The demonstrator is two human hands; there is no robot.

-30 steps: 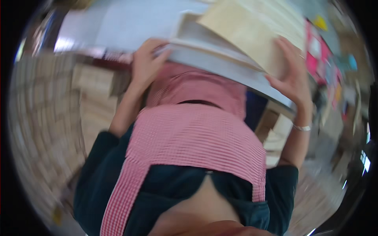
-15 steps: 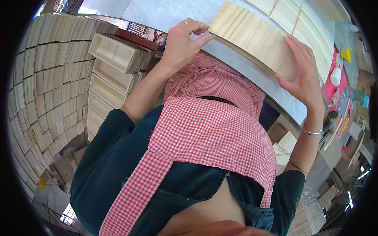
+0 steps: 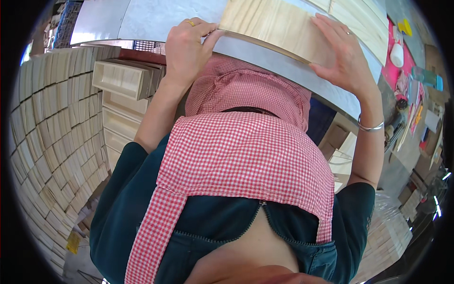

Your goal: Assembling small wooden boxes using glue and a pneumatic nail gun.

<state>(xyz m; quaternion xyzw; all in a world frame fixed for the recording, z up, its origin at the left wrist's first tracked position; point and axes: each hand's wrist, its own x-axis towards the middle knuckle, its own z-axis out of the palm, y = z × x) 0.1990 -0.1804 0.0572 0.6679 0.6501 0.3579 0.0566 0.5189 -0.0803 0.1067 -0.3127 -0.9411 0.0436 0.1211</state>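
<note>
A pale wooden board [image 3: 269, 27] with visible grain lies at the near edge of the light, sheet-covered table [image 3: 184, 18]. At the board's left near corner, my left hand [image 3: 189, 51] is closed, thumb and fingers pinching the edge. My right hand [image 3: 344, 56] holds the right end, its fingers across the top face and its thumb at the near edge. The board's far edge runs out of the picture at the top.
More pale wooden panels [image 3: 362, 31] lie beyond the board to the right. Stacked open wooden boxes [image 3: 120, 79] stand at the left, beside a tall wall of stacked wooden pieces [image 3: 52, 123]. On the right are a white bottle [image 3: 397, 55] and a clear, blue-capped jar [image 3: 427, 77].
The whole view has shifted, so board, hands and table appear farther left and higher. Both hands keep their hold at the board's two ends.
</note>
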